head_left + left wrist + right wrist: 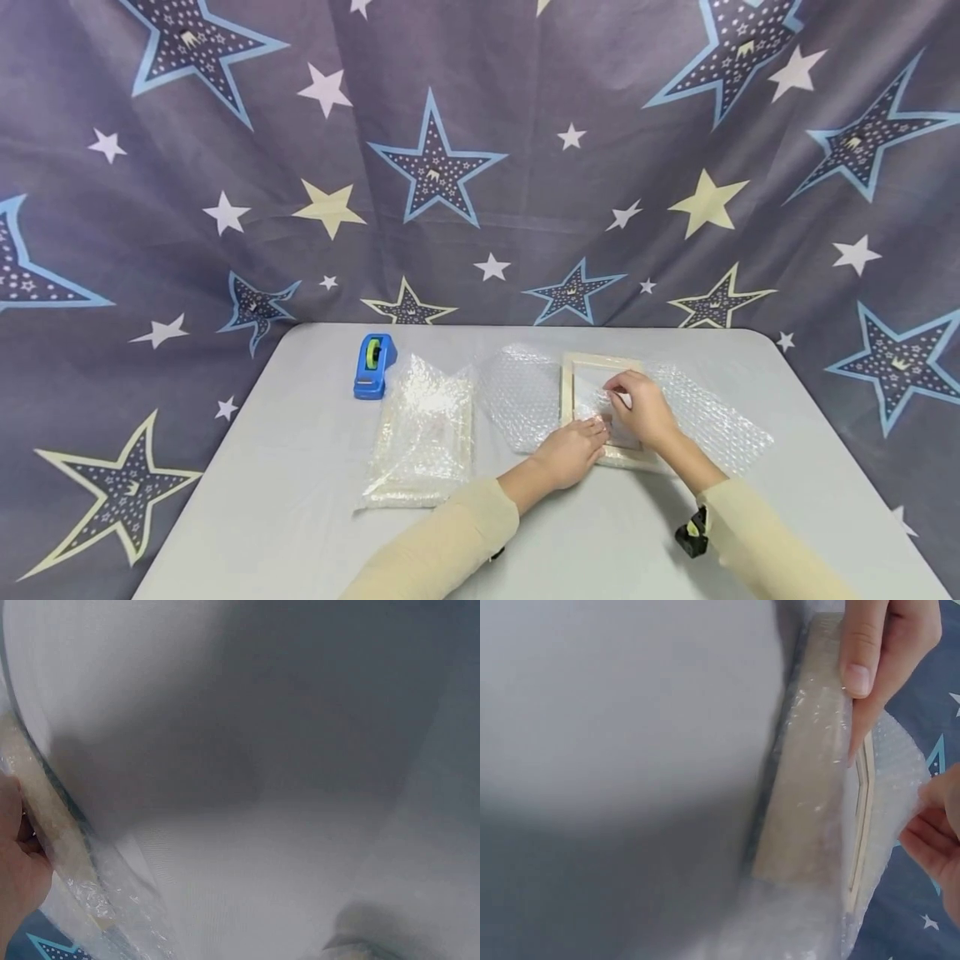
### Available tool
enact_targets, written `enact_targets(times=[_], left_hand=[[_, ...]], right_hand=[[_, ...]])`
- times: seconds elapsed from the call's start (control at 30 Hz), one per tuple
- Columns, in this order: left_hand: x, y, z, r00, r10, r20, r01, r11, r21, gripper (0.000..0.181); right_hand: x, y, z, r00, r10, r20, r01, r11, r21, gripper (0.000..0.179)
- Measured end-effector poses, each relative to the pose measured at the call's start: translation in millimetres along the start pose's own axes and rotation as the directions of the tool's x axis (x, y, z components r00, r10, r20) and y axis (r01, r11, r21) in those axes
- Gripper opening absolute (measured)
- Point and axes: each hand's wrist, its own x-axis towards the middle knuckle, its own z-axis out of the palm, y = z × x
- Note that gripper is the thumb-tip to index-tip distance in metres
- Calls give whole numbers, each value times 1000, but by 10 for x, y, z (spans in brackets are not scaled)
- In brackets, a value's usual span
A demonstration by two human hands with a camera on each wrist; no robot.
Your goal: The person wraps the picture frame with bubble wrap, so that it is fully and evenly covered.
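Pinched between the thumb and forefinger of the right hand (639, 412) was an edge of bubble wrap (521, 400), held raised above a pale wooden picture frame (567, 392). The left hand (572, 452) pressed on the frame's near left part, its fingers laid over the top and its thumb set against the wrapped near side.

The frame lay flat on the right half of the white table (300, 483), its window facing up and its long axis running away from the person, a short side nearest them. What showed within the window was too hazy to read. Bubble wrap spread out beyond it on the left and right and also covered its near side.

To the left, apart from the frame, lay a bubble-wrapped parcel (423, 442), its long axis likewise pointing away from the person. Just beyond its far left corner stood a blue tape dispenser (367, 385) with a green roll (373, 354), lengthwise front to back.

Cream sleeves (450, 533) covered both forearms. Behind the table hung a grey-purple cloth (480, 242) printed with stars, the large ones bearing small crowns.
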Motion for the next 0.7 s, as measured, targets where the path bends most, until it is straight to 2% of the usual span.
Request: enact_targets(times=[0.17,0.37,0.5,0.6,0.7], left_hand=[[4,0,9,1000,3,-14,-3,1000,14,40],[4,2,28,1000,6,-27,-6,1000,15,39],[17,-16,29,999,20,-51,-20,1000,12,36],[22,-49,22,999,9,-53,-12,998,-65,36],[29,-69,9,998,-13,-63,1,982,-188,35]], right_hand=[[-69,49,52,997,-73,16,74,996,-54,10],[-134,60,131,994,-86,66,90,994,-67,11],[-137,50,171,986,-129,103,139,986,-89,12],[-127,45,198,979,-170,111,182,978,-101,15],[-136,53,193,974,-203,100,212,973,-93,17]])
